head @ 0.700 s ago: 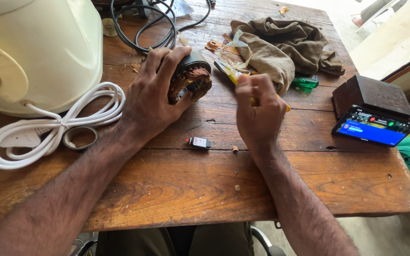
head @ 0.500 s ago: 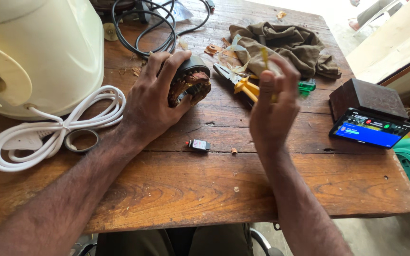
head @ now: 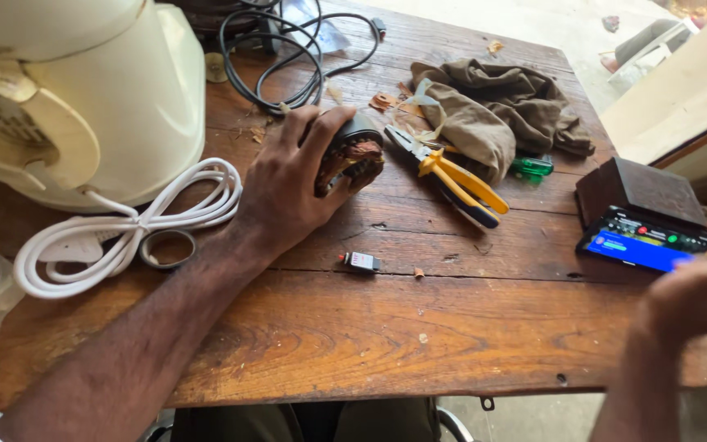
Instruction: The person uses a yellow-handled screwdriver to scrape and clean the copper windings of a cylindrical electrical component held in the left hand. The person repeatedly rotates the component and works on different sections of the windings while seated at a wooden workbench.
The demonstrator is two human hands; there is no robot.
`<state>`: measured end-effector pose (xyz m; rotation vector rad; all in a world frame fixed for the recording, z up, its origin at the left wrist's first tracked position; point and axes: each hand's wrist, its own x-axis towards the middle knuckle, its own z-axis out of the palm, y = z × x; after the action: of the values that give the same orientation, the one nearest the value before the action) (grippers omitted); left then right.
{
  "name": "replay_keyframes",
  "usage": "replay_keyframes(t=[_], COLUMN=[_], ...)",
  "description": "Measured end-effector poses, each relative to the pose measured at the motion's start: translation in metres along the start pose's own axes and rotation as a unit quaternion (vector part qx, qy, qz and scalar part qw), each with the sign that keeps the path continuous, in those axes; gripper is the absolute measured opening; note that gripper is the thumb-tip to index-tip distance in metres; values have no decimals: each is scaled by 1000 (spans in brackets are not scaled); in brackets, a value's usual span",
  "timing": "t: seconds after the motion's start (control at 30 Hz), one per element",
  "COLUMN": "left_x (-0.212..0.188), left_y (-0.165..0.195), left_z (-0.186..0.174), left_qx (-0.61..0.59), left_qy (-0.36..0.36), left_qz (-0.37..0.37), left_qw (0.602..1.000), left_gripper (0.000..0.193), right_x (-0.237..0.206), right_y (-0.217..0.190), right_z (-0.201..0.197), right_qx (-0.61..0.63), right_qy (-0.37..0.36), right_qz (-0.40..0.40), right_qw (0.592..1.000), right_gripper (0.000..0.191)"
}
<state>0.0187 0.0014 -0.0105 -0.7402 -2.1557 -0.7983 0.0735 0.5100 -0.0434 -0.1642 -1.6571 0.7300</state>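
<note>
My left hand [head: 284, 192] grips a small dark motor part with copper windings [head: 353, 155] and holds it on the wooden table [head: 353, 344]. Yellow-handled pliers [head: 461, 184] lie loose on the table just right of it. My right hand [head: 697, 295] hangs blurred at the table's right edge, beside a phone with a lit blue screen [head: 644, 245]. Its fingers are curled, and whether it holds anything cannot be made out.
A cream appliance [head: 67, 90] with a coiled white cord [head: 124, 225] fills the left. A metal ring [head: 168, 248], a small black component [head: 362, 262], a brown cloth [head: 493, 110], a green screwdriver [head: 531, 166], a black cable [head: 288, 57] and a dark box [head: 640, 188] lie around.
My right hand let go of the pliers and swung right, to the table's edge near the phone. The pliers now lie on the table. My left hand kept its grip.
</note>
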Motion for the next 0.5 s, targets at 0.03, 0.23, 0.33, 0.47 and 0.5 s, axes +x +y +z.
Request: replay_keyframes(t=[0.03, 0.23, 0.33, 0.47, 0.5], left_x=[0, -3, -3, -4, -3], left_y=[-1, -4, -4, -3, -2], left_z=[1, 6, 6, 5, 4], left_qx=[-1, -5, -2, -2, -1], left_qy=[2, 4, 0, -3, -5], left_qz=[3, 7, 7, 5, 5], left_qw=[1000, 1000, 1000, 1000, 1000], left_gripper=[86, 87, 87, 86, 86], right_x=[-2, -8, -7, -7, -7], right_y=[21, 74, 64, 49, 47], right_z=[-9, -24, -19, -17, -17], right_qx=[-23, -88, -141, -130, -133], right_qy=[-10, -52, -62, -87, -89], right_qz=[-62, 96, 30, 25, 21], right_qw=[998, 990, 988, 987, 987], right_gripper=[44, 55, 59, 58, 58])
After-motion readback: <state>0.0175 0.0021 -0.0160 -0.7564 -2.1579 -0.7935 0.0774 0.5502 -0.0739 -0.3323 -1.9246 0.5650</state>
